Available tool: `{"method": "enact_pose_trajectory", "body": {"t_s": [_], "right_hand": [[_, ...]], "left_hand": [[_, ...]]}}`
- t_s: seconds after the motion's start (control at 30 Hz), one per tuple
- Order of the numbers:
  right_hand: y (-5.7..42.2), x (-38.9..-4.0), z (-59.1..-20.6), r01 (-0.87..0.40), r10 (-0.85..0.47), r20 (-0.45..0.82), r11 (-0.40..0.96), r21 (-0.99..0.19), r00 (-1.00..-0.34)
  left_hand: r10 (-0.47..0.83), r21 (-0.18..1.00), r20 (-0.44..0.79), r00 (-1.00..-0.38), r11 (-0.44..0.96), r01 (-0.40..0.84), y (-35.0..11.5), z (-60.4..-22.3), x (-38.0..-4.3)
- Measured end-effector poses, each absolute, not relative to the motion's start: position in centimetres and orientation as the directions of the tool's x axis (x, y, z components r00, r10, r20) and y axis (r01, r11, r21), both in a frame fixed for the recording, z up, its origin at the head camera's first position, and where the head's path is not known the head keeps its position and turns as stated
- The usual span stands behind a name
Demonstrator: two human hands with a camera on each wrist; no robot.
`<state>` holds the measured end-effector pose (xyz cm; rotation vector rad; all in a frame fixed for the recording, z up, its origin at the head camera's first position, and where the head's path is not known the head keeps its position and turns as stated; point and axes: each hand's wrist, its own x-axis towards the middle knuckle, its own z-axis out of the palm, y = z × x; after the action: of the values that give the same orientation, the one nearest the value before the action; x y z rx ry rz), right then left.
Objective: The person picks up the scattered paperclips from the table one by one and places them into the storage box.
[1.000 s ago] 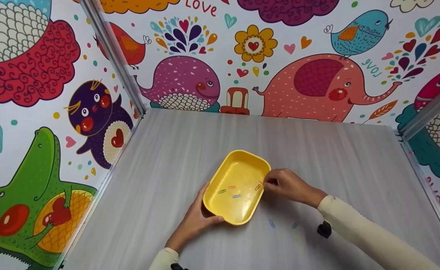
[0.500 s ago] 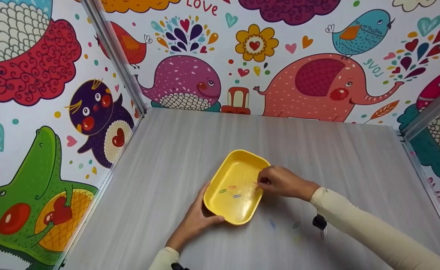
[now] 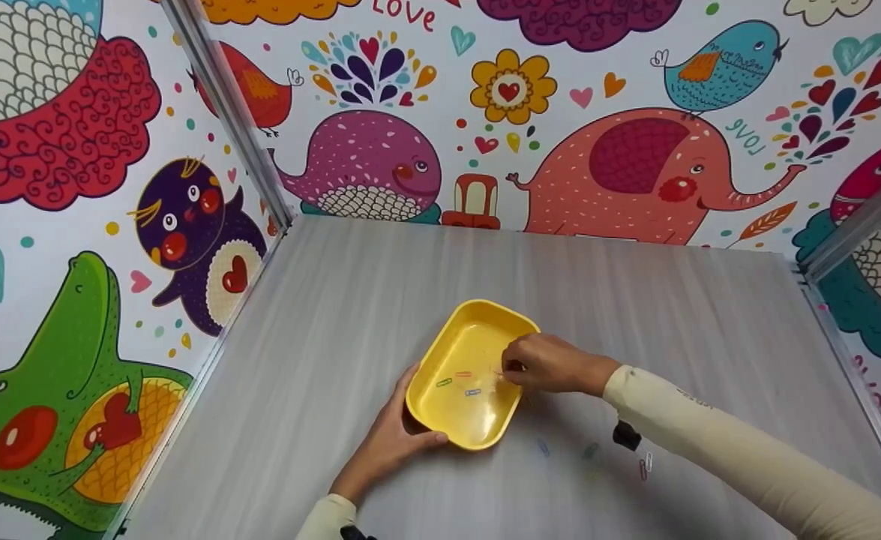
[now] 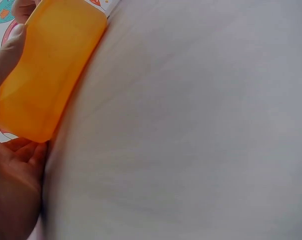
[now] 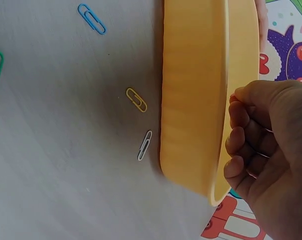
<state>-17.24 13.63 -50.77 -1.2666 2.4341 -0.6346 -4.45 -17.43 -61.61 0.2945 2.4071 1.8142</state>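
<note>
A yellow tray (image 3: 477, 420) stands on the table, with a green paper clip (image 3: 444, 382), an orange-pink paper clip (image 3: 462, 374) and a blue paper clip (image 3: 472, 392) inside. My left hand (image 3: 395, 442) holds the tray at its near left corner, thumb on the near rim and fingers along the left side. Over the tray's right rim reaches my right hand (image 3: 552, 364), thumb and index finger pinching a thin reddish paper clip (image 5: 233, 98), mostly hidden by the fingertips. In the right wrist view, a yellow paper clip (image 5: 136, 100) and a white paper clip (image 5: 145, 145) lie beside the tray.
Further loose clips lie on the grey table (image 3: 350, 300) right of the tray: blue (image 3: 543, 448), green (image 3: 590, 451), and red (image 3: 642, 470) near my right sleeve (image 3: 710, 427). Illustrated panels (image 3: 380, 165) wall the table at the back and sides.
My right hand has moved left, from the tray's right rim to over its inside, carrying the reddish paper clip. Clips behind the right sleeve have come into view. The left hand and tray stay put.
</note>
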Motion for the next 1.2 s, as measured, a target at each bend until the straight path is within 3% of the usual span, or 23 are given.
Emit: {"method": "enact_pose_trajectory", "body": {"t_s": [0.73,0.93,1.2], "right_hand": [[11.6,-18.0,-52.0,-0.718,-0.876,-0.135,0.459,-0.523,-0.462],[12.1,-17.7,-51.6,-0.701,-0.857,-0.105,0.477,-0.530,-0.504],[14.3,-17.3,-50.2,-0.620,-0.780,-0.001,0.498,-0.606,-0.625]], "left_hand": [[0.219,0.954,0.031,-0.975,0.283,0.094,-17.3,-61.6,-4.7],[0.221,0.953,0.031,-0.975,0.287,0.095,-17.3,-61.6,-4.7],[0.219,0.958,0.041,-0.975,0.269,0.101,-17.4,-61.6,-4.5]]}}
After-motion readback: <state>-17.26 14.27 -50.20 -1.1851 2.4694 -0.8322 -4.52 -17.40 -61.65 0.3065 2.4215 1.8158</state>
